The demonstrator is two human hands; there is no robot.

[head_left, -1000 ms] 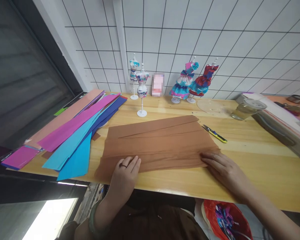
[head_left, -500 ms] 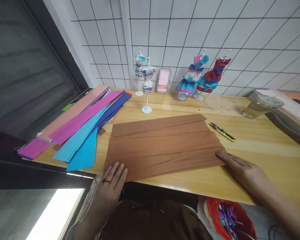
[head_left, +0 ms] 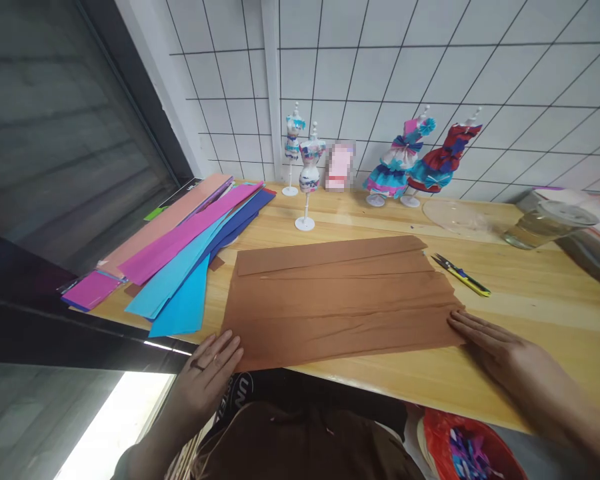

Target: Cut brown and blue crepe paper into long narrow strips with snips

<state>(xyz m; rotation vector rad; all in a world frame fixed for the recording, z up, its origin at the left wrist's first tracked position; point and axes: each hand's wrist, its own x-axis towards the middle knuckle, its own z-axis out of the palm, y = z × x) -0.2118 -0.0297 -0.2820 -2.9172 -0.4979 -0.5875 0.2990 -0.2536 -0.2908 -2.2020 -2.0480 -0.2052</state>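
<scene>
A broad sheet of thin brown paper (head_left: 340,293) lies spread on the table, with long creases and a folded strip along its far side. My left hand (head_left: 207,370) rests on its near left corner, fingers stretched out and a dark ring on one of them. At the near right corner, my right hand (head_left: 500,347) lies flat with fingers extended, their tips touching the paper's edge. Neither hand grips anything. Yellow-handled thread snips (head_left: 461,275) lie just beyond the right end of the sheet.
Coloured paper strips (head_left: 190,247) are piled at the left. Behind stand two small wrapped dress forms (head_left: 310,167) and two dressed ones (head_left: 397,167). A cup of liquid (head_left: 537,227) is at the right. Below the table edge, a red-lined bin (head_left: 437,440) holds scraps.
The view has swung a little to the left, so everything appears further right. My left hand has slid outward towards the paper's corner; my right hand stays at the right edge.
</scene>
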